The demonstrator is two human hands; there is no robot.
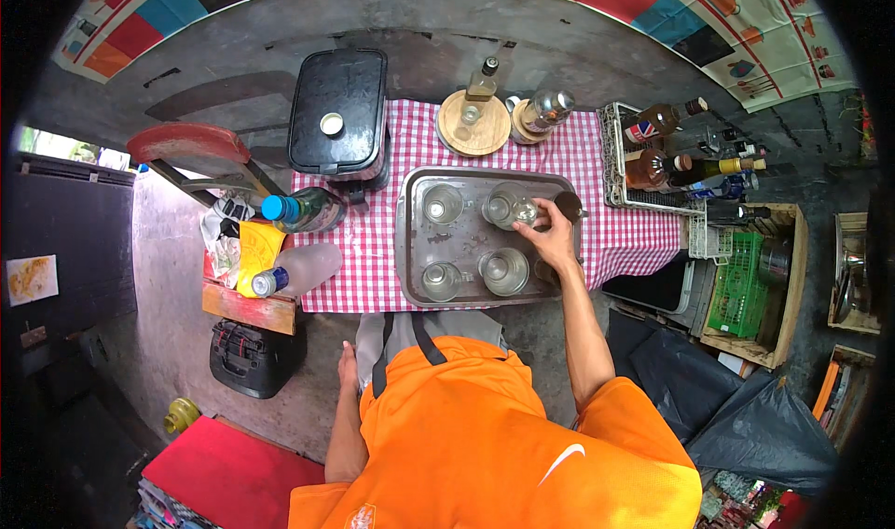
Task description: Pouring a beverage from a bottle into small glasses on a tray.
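A grey metal tray lies on a red-and-white checked cloth in front of me, with several clear drinking glasses on it. My right hand reaches over its right part, thumb and fingers closed round a clear glass. Close against that one stands another clear glass. A dark brownish cup or glass is just beyond my fingers, partly hidden. Other glasses stand at the tray's far left, near left and near middle. My left hand hangs low beside my body, fingers stretched out, holding nothing.
A black lidded bin, a blue-capped bottle and a frosted bottle stand left of the tray. Behind it, a wooden board bears a bottle. To the right are a wire basket of bottles and a wooden crate.
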